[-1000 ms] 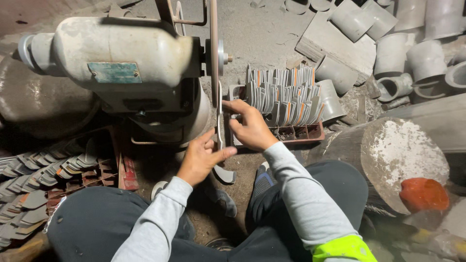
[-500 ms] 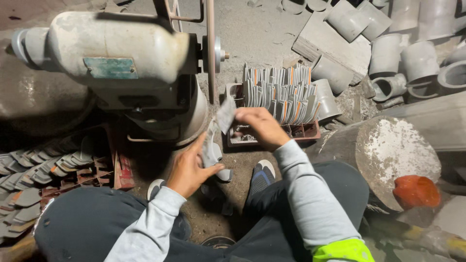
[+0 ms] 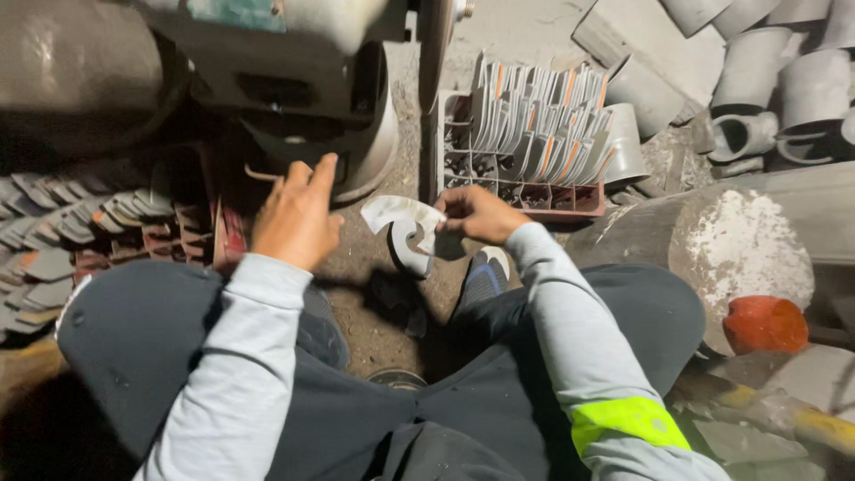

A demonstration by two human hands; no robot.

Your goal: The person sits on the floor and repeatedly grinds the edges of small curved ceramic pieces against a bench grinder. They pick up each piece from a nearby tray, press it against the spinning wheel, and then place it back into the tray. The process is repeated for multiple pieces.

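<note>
One curved grey cut piece [image 3: 405, 233] pinched in right hand [image 3: 476, 214]; left hand [image 3: 298, 218] spread, empty. Red crate [image 3: 521, 198] packed with upright cut pieces [image 3: 539, 125], uncountable.

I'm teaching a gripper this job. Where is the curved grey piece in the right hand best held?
Probably by its broad flat upper end, as the right hand holds the curved grey piece now, coming from the right; the hooked lower end hangs free.

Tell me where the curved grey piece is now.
In the head view, the curved grey piece is near the centre, held by the right hand, just below the crate of stacked pieces.
</note>
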